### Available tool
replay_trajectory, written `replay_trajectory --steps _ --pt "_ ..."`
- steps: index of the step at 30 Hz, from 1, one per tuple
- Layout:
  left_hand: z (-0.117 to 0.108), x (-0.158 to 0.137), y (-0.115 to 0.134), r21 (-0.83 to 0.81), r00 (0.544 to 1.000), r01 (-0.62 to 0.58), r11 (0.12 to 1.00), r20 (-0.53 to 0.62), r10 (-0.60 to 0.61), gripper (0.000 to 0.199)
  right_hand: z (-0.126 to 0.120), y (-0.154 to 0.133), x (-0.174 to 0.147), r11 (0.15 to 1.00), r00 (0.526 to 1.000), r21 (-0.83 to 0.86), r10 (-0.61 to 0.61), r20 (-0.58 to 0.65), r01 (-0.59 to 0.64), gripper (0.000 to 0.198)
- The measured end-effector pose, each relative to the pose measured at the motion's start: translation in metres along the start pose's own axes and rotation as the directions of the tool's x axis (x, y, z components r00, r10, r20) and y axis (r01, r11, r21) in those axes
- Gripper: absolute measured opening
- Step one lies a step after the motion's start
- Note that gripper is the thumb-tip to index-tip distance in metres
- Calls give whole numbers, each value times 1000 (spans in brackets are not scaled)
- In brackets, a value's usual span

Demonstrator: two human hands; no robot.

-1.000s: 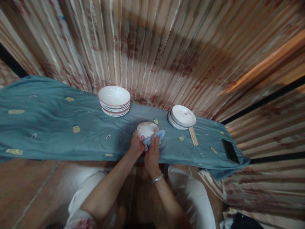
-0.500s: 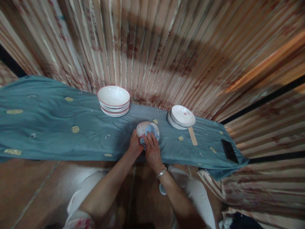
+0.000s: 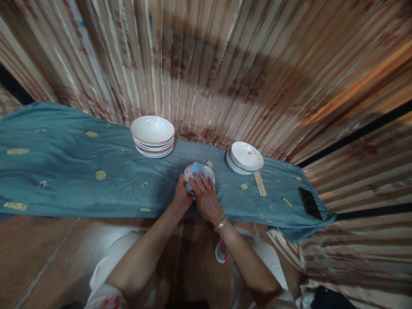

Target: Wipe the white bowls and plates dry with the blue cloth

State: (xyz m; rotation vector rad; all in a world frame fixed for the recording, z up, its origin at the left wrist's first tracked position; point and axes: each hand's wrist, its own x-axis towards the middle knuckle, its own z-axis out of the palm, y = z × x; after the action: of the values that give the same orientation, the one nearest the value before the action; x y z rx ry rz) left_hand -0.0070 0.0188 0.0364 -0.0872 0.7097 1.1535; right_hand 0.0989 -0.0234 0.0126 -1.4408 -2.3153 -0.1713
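A white bowl [image 3: 210,171] with small red floral marks is held low over the front middle of the cloth-covered table. My left hand [image 3: 183,195] grips its left edge, the fingertips partly hidden behind it. Over the bowl lies a light blue cloth [image 3: 197,167], bunched up and pressed down by my right hand [image 3: 206,198]. The cloth and my fingers hide much of the bowl, so I cannot tell for sure which way up it is.
Red-rimmed white bowls [image 3: 153,131] stand stacked at back left. Floral plates [image 3: 246,156] form a pile to the right, with wooden chopsticks [image 3: 260,183] beside them. A black phone [image 3: 310,203] lies near the right end of the teal tablecloth [image 3: 71,171]. A curtain [image 3: 199,86] hangs behind.
My right hand has slid the blue cloth slightly up and left across the bowl. The left hand keeps its grip in nearly the same spot.
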Motion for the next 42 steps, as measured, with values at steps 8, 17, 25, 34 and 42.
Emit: replay_trajectory --steps 8,17,25,34,42 --pt "11 -9 1 -36 1000 -23 999 -22 22 50 -11 2 26 1000 1000 -12 -6 10 6 44" --pt "3 3 0 -111 999 -36 993 4 36 39 -17 4 52 998 999 -62 -7 43 10 35" --pt "5 1 1 -105 997 3 995 80 6 46 -22 7 73 997 992 -78 37 123 -27 29" --pt "5 4 0 -115 996 7 993 92 4 51 -23 14 89 990 963 -102 124 238 -102 28" --pt "8 2 0 -122 998 7 993 66 1 50 -30 18 102 972 918 -125 229 324 -199 27"
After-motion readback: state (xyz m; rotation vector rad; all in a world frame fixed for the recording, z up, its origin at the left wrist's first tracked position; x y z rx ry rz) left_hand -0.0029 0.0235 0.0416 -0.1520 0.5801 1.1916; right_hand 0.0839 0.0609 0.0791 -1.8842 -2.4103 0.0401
